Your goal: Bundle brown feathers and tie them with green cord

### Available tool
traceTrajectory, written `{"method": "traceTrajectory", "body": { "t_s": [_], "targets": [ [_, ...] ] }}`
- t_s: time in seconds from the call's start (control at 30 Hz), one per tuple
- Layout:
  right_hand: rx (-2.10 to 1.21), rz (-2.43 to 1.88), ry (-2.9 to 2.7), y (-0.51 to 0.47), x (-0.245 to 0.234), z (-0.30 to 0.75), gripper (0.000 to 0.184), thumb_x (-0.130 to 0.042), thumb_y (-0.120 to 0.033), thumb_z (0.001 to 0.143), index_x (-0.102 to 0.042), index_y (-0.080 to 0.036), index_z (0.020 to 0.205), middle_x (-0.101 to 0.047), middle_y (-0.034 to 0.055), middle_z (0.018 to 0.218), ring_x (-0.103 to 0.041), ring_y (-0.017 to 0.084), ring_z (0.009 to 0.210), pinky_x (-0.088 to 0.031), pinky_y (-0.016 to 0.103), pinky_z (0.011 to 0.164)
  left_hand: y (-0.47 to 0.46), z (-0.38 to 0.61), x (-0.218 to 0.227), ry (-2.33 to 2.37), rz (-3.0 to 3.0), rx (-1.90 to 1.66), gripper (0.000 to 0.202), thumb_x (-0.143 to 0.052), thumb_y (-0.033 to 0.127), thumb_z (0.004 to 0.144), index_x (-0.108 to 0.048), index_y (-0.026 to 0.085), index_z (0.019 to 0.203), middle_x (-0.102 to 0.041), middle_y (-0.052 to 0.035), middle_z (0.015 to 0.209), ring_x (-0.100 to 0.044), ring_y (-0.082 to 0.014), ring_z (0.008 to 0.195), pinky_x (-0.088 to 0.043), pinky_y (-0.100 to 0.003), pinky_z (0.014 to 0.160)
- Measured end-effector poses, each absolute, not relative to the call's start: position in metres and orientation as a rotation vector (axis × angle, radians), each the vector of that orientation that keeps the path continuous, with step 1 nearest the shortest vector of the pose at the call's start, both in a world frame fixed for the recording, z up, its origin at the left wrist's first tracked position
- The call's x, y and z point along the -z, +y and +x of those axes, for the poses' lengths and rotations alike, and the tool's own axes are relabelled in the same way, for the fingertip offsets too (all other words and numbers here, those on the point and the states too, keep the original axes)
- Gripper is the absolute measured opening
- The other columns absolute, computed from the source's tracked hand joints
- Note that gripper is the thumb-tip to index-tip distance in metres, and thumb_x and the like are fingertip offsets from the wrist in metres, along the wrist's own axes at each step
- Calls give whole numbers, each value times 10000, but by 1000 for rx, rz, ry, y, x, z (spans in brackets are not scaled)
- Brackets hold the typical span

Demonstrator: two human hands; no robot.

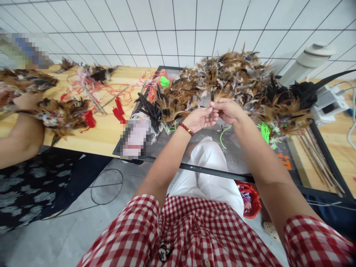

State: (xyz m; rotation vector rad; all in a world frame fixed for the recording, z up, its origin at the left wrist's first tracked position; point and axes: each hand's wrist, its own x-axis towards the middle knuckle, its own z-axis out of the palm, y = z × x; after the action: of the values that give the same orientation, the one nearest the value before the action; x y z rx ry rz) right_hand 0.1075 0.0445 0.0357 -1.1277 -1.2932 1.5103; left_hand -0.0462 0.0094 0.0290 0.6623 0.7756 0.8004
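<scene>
My left hand (201,118), with a red bead bracelet (185,129) at the wrist, is closed with its fingers curled and the thumb near the other hand's fingertips. My right hand (229,110) pinches at the same spot. A small dark feather (212,95) stands up from the meeting fingertips. Whatever lies inside my left fingers is too small to make out. Behind both hands spreads a big heap of brown feathers (233,76). A bright green cord (222,138) lies on the dark glass-like panel (239,157) below my hands.
Black feathers (144,107) and a green cord bundle (264,131) flank the work area. Thin sticks (319,159) lie at the right, near a white flask (306,63). To the left, a co-worker's arm (22,137) reaches among feathers and red tassels (119,110). A red basket (254,200) stands below.
</scene>
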Motion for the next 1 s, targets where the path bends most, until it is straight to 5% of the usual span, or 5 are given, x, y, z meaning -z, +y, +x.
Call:
{"method": "traceTrajectory", "body": {
  "t_s": [0.23,0.37,0.53,0.63,1.0],
  "targets": [
    [-1278,-1190,-1250,55,-25,108,274,-829,-431,752,-669,-210,772,-520,-64,596,-382,71,502,-377,226,530,18,-60,-38,887,602,-1235,155,-682,331,953,-716,182,980,-662,29,674,-639,-51,621,-531,-166,705],
    [-845,-1572,-1810,60,-18,98,109,-764,-276,767,-730,-174,749,-631,-12,650,-542,129,644,-444,273,677,27,-72,-41,888,477,-1505,202,-696,401,941,-708,202,973,-603,46,636,-608,-39,598,-478,-126,612],
    [-507,-1836,-2080,57,-21,64,341,-702,-465,859,-792,-191,1041,-780,113,1055,-693,275,999,-510,365,858,30,-71,-37,859,420,-1598,232,-759,419,888,-711,199,941,-551,61,601,-555,-29,538,-441,-125,549],
    [-438,-1868,-2150,59,-20,55,330,-721,-392,853,-779,-179,1099,-758,155,1189,-696,304,1079,-515,372,875,29,-69,-36,876,441,-1600,229,-761,410,888,-705,189,910,-545,62,602,-537,-25,527,-433,-125,537],
    [-258,-1236,-2125,50,-22,109,234,-576,-259,893,-784,-186,969,-750,92,948,-657,240,908,-487,365,856,26,-58,-30,1051,584,-1401,150,-735,275,899,-696,150,825,-662,9,717,-641,-58,659,-524,-187,720]
  ]
}}
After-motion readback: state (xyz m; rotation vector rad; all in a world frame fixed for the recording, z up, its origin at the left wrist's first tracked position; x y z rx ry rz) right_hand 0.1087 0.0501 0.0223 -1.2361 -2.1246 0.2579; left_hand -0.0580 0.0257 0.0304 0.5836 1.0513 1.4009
